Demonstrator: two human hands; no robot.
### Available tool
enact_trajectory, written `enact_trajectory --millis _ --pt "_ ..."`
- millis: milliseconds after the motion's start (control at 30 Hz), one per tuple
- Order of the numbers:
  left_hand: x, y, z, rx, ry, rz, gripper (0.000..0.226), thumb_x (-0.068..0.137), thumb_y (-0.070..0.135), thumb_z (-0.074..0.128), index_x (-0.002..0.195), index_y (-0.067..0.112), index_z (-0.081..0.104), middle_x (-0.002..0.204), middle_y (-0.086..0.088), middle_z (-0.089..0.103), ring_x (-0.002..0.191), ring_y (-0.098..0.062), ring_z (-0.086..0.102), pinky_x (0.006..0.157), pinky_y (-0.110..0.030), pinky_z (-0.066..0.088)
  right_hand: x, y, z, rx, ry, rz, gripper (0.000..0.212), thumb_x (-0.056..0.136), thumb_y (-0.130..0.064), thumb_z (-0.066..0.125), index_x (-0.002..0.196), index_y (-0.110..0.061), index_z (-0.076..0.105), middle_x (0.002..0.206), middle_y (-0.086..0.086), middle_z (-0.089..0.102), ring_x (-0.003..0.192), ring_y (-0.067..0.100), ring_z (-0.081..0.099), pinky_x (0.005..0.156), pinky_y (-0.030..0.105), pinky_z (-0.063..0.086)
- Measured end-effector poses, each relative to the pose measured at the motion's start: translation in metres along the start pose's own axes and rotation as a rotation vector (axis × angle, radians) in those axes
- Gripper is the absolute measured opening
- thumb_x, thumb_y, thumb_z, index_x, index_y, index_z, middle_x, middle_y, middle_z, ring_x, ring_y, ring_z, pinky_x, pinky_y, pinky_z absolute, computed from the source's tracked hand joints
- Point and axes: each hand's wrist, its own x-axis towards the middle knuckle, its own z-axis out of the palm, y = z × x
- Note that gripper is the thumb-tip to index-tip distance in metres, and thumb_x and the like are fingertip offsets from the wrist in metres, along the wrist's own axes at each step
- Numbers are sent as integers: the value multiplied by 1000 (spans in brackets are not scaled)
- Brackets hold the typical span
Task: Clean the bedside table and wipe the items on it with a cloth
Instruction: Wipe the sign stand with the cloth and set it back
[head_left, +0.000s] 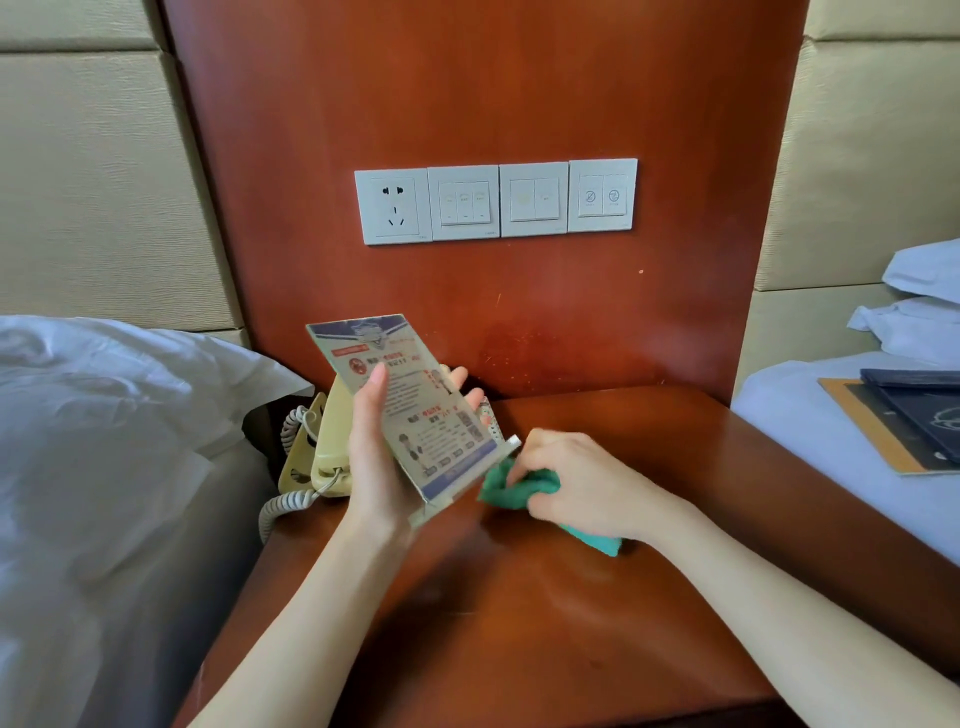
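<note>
Printed rectangular display card (410, 410) tilted, its long axis running from upper left to lower right. Left hand (376, 447) gripped it above the reddish wooden bedside table (545, 597). Right hand (576, 478) clutched a crumpled green cloth (498, 480) at the card's lower corner.

— What do we see in our left hand (382, 457)?
— We hold a printed card stand (415, 410) tilted above the bedside table (545, 613), thumb across its front.
— And our right hand (576, 483)?
— It grips a green cloth (524, 486) against the stand's lower corner.
— Anything beside us?
— A cream telephone (324, 452) sits at the table's left edge, with wall switches (496, 200) above.
</note>
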Motion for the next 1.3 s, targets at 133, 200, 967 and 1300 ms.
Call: enact_trajectory --millis 133,200,967,1300 --pt "3 4 -5 -145 -20 35 49 95 47 39 87 22 80 101 -8 75 95 -26 72 69 -40 59 21 -6 -14 77 -323 8 27 86 -33 66 112 -29 67 90 -21 57 96 1 54 91 25 44" --pt "4 3 -8 -168 -31 -20 47 92 47 42 90 20 80 109 -12 73 100 -31 70 74 -46 58 7 -5 -15 297 -305 -44 22 84 -46 65 99 -32 73 98 -14 63 99 2 58 95 29 43" --pt "5 -4 -9 403 77 44 22 77 21 73 98 21 75 110 -11 73 98 -31 70 73 -41 59 -9 -5 -15 904 -32 163 14 87 -20 67 87 -7 67 95 3 73 79 10 64 67 23 49" --pt "9 -16 -8 738 47 144 18 92 18 62 108 20 69 106 8 74 97 -5 69 71 -12 52 -2 7 -12 1139 209 261 14 88 -8 63 77 -1 59 96 15 73 82 22 66 71 29 53"
